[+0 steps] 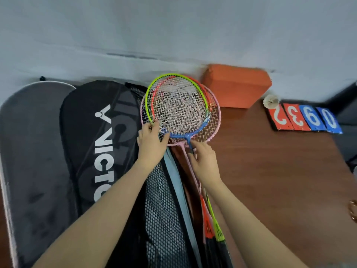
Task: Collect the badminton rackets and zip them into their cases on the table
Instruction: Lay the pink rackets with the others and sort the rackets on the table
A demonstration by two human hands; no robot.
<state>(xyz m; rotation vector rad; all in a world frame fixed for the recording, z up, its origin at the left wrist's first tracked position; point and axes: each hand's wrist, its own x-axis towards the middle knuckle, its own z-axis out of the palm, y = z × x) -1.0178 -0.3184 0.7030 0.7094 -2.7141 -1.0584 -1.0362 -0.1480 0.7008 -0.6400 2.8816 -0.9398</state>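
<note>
Two bare forearms reach beside the black Victor case [100,144], left hand [152,144] and right hand [204,161] grasping stacked rackets [179,109] (still uncased), likely next slid inside.

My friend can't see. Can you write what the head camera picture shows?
Two bare hands, the left hand and the right hand, hold a stack of colourful badminton rackets on a brown table. A black Victor racket case lies left; a shuttlecock and score cards sit right.
</note>
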